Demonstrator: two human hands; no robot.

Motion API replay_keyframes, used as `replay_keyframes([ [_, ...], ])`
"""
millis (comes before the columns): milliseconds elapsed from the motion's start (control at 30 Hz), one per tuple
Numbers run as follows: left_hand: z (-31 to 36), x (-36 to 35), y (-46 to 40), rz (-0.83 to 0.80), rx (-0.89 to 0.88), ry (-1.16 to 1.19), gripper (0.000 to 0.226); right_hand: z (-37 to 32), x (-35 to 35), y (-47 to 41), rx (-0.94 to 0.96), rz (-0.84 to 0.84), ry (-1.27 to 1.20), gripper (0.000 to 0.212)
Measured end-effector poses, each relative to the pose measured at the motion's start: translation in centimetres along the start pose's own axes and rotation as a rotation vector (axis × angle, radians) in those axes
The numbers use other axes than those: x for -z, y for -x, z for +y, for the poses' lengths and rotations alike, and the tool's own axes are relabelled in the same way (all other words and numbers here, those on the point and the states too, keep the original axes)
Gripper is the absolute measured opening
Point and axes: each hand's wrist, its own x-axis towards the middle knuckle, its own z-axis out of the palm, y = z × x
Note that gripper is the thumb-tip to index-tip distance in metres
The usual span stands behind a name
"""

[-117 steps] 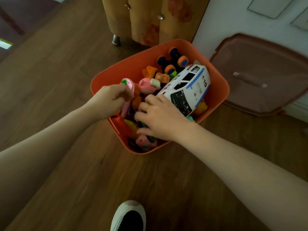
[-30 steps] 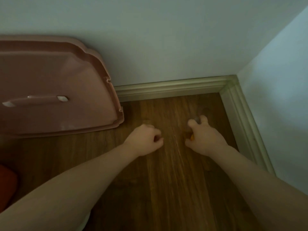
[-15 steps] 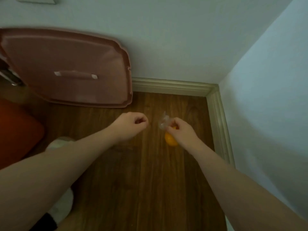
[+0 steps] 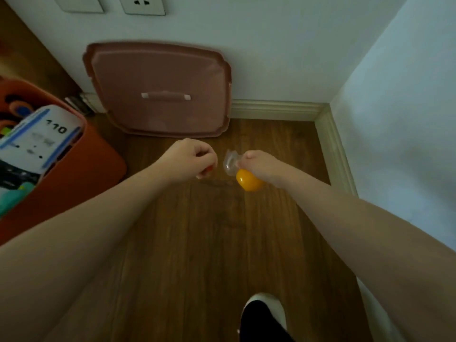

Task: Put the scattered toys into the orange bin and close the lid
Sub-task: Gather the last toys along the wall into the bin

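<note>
My right hand (image 4: 261, 166) grips a toy capsule above the floor: its yellow-orange half (image 4: 248, 180) hangs below the hand and a clear half (image 4: 230, 162) sticks out to the left. My left hand (image 4: 192, 159) is curled around a small reddish-orange piece (image 4: 209, 169), barely showing under the fingers. The orange bin (image 4: 81, 164) stands at the left edge, filled with toys, a white toy police car (image 4: 37, 139) on top. The pinkish-brown lid (image 4: 160, 90) leans against the wall behind my hands.
The room corner with cream baseboard (image 4: 330, 141) closes off the right side. Wall sockets (image 4: 144, 4) sit above the lid. My shoe (image 4: 265, 314) is at the bottom on the wooden floor (image 4: 209, 243).
Both hands have risen from the floor near the corner with the picked-up pieces. The view has swung left, so the orange bin and its toys have come into sight.
</note>
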Motion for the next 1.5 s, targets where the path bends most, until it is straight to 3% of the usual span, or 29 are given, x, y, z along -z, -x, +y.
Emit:
replay_keyframes([
  [233, -7.9, 8.6, 8.1, 0.031, -0.004, 0.011, 0.021, -11.2, -10.1, 1.1, 0.2, -0.043, 0.091, 0.022],
  [533, -19.6, 20.2, 17.5, 0.457, -0.098, -0.036, 0.024, -27.2, -18.7, 1.1, 0.532, 0.256, 0.15, 0.016],
  [667, -25.9, 23.1, 20.7, 0.581, -0.062, -0.106, 0.022, -32.8, -24.0, -0.7, 0.586, 0.13, 0.225, 0.02],
  [767, -29.8, 25.0, 22.3, 0.422, 0.08, -0.206, 0.03, -36.1, -28.0, -1.2, 0.613, -0.056, 0.319, 0.015],
  [833, -31.7, 25.6, 22.8, 0.185, 0.185, -0.315, 0.027, -37.4, -30.3, -1.1, 0.621, -0.226, 0.533, 0.012],
  [900, -33.4, 25.9, 23.3, 0.193, 0.192, -0.354, 0.017, -38.1, -32.1, -1.2, 0.612, -0.311, 0.725, 0.012],
  [1000, -34.4, 25.8, 24.1, 0.256, 0.024, -0.098, 0.062, -38.7, -32.8, -1.1, 0.577, -0.228, 0.682, 0.019],
  [1067, -33.7, 25.5, 24.0, 0.188, -0.065, 0.03, 0.078, -38.7, -32.7, -0.9, 0.549, -0.195, 0.597, 0.045],
  [1133, -33.4, 25.2, 23.4, 0.228, -0.076, -0.046, 0.072, -38.4, -32.9, -0.5, 0.568, -0.174, 0.588, 0.067],
  [1233, -33.8, 25.7, 22.7, 0.356, -0.033, -0.347, 0.035, -37.1, -33.3, 0.6, 0.688, -0.073, 0.506, 0.068],
  [1300, -34.4, 26.0, 22.6, 0.317, 0.054, -0.494, 0.026, -36.2, -33.8, 1.1, 0.74, -0.018, 0.564, 0.069],
  [1400, -34.8, 25.5, 22.9, 0.366, 0.11, -0.423, 0.034, -34.8, -35.4, 1.5, 0.698, -0.222, 0.982, 0.082],
  [1467, -34.3, 25.0, 23.1, 0.447, 0.06, -0.27, 0.036, -34.4, -35.5, 1.6, 0.69, -0.351, 0.973, 0.077],
  [1500, -33.7, 24.7, 23.0, 0.464, 0.009, -0.234, 0.036, -34.3, -35.0, 1.6, 0.695, -0.357, 0.818, 0.072],
])
